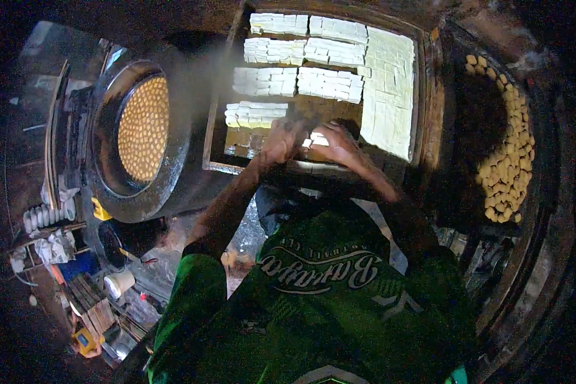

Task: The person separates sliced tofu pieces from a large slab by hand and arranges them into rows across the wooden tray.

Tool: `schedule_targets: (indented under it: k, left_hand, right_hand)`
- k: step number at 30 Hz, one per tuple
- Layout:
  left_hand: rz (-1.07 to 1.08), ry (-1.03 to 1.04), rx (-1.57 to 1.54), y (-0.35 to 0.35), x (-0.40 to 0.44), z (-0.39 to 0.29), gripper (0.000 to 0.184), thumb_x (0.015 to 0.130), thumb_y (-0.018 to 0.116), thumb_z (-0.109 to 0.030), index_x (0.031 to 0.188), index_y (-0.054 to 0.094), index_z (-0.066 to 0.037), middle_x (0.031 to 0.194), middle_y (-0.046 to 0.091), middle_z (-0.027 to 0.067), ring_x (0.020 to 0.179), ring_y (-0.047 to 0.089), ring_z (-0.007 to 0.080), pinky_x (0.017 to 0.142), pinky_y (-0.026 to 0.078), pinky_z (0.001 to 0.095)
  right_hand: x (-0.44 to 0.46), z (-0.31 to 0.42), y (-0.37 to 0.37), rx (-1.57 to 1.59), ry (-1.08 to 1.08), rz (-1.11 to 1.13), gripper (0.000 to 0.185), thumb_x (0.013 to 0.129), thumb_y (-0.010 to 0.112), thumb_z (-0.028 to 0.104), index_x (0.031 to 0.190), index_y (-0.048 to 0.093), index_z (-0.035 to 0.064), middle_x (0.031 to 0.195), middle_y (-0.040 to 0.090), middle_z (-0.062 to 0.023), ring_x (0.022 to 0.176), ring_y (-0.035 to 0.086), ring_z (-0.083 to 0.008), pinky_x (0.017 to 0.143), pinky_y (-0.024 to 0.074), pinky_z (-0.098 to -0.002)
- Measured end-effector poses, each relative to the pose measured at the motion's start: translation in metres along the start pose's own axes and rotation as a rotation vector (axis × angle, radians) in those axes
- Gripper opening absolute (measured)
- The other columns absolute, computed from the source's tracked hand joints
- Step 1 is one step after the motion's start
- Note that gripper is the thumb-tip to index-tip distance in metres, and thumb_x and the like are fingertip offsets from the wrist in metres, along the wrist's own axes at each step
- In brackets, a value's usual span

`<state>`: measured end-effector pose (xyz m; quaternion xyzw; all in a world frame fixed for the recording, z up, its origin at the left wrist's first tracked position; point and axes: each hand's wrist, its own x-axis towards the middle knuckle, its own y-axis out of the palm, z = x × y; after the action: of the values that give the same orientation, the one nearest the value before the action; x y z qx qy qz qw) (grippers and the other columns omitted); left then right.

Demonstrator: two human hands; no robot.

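Both hands are close together over the lower middle of a wooden tray. My right hand is closed around small white pieces. Beside it on the left, my left hand has its fingers bent near the same pieces; whether it grips one is too dark to tell. Just left of my left hand lies a short row of white strips. Further rows of white strips fill the upper part of the tray, and a large scored white slab covers its right side.
At the left stands a large round pan full of small round golden pieces. A dark container at the right holds many golden-brown pieces. A white bucket and stacked wood are at the lower left.
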<state>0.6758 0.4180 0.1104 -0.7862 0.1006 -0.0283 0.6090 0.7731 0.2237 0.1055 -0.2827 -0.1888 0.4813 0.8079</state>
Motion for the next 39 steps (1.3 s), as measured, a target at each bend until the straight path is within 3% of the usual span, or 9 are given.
schedule_targets:
  k: [10,12,16,18,25,27,31,33,39]
  left_hand:
    - [0.002,-0.010,-0.054,-0.001,0.006,-0.015,0.070,0.074,0.060,-0.061,0.124,0.052,-0.012,0.124,0.056,0.0128,0.120,0.042,0.0335,0.101,0.029,0.0501]
    - [-0.170,0.068,-0.059,0.015,0.007,-0.010,0.051,0.079,0.063,-0.043,0.116,0.056,-0.009,0.114,0.059,0.0144,0.110,0.048,0.0378,0.096,0.031,0.0518]
    - [-0.360,0.187,-0.030,0.034,0.009,0.001,0.046,0.079,0.064,-0.040,0.112,0.059,-0.009,0.116,0.058,0.0139,0.114,0.046,0.0371,0.096,0.031,0.0523]
    - [0.057,0.020,-0.025,-0.011,0.007,-0.019,0.053,0.077,0.066,-0.041,0.119,0.055,-0.010,0.124,0.054,0.0134,0.120,0.043,0.0352,0.097,0.031,0.0513]
    - [-0.058,0.001,0.069,-0.052,-0.016,-0.006,0.072,0.078,0.061,-0.054,0.130,0.046,-0.006,0.132,0.047,0.0193,0.121,0.042,0.0367,0.098,0.033,0.0531]
    - [-0.028,-0.065,0.040,-0.052,-0.028,-0.002,0.070,0.078,0.065,-0.046,0.130,0.045,-0.005,0.131,0.048,0.0175,0.121,0.043,0.0353,0.098,0.034,0.0502]
    - [-0.045,0.006,0.108,-0.045,-0.036,0.005,0.070,0.076,0.069,-0.035,0.133,0.043,-0.004,0.126,0.052,0.0153,0.106,0.057,0.0319,0.086,0.047,0.0426]
    - [0.299,-0.229,0.043,-0.042,-0.027,-0.001,0.049,0.084,0.055,-0.030,0.130,0.048,-0.015,0.138,0.045,0.0104,0.102,0.061,0.0288,0.077,0.052,0.0447]
    - [0.114,-0.059,0.018,-0.008,-0.023,0.014,0.051,0.085,0.053,-0.024,0.131,0.046,-0.005,0.125,0.055,0.0164,0.094,0.062,0.0333,0.079,0.053,0.0397]
  right_hand:
    - [-0.025,-0.013,-0.014,-0.152,0.051,-0.012,0.063,0.071,0.075,0.033,0.119,0.052,0.0010,0.116,0.056,-0.0202,0.112,0.049,-0.0369,0.096,0.0375,-0.0435]
    - [-0.028,-0.025,-0.016,-0.140,-0.002,0.052,0.053,0.074,0.073,0.030,0.114,0.055,0.0015,0.109,0.060,-0.0173,0.107,0.053,-0.0368,0.096,0.0378,-0.0441]
    - [-0.030,-0.020,-0.025,-0.154,0.007,0.002,0.045,0.077,0.071,0.028,0.110,0.058,0.0018,0.103,0.063,-0.0151,0.103,0.055,-0.0371,0.096,0.0377,-0.0438]
    - [-0.027,-0.025,-0.017,-0.243,0.018,0.070,0.058,0.081,0.063,0.041,0.124,0.050,0.0045,0.119,0.057,-0.0183,0.114,0.052,-0.0355,0.096,0.0411,-0.0430]
    - [-0.022,0.015,-0.025,-0.431,0.097,0.106,0.079,0.077,0.065,0.052,0.133,0.042,0.0024,0.132,0.049,-0.0192,0.125,0.043,-0.0372,0.102,0.0366,-0.0465]
    - [-0.011,0.023,-0.019,-0.413,0.077,0.112,0.082,0.074,0.066,0.054,0.134,0.042,0.0018,0.133,0.048,-0.0194,0.127,0.040,-0.0381,0.105,0.0338,-0.0465]
    - [0.010,0.031,0.004,-0.398,0.052,0.126,0.079,0.074,0.068,0.050,0.132,0.044,0.0016,0.130,0.051,-0.0187,0.126,0.041,-0.0379,0.105,0.0336,-0.0455]
    - [0.017,0.009,0.022,-0.375,-0.001,0.112,0.074,0.074,0.069,0.047,0.128,0.047,0.0012,0.128,0.052,-0.0186,0.125,0.042,-0.0377,0.105,0.0343,-0.0449]
    - [0.015,0.009,0.019,-0.156,0.030,0.087,0.050,0.072,0.073,0.032,0.108,0.056,0.0017,0.116,0.057,-0.0181,0.116,0.049,-0.0357,0.097,0.0417,-0.0445]
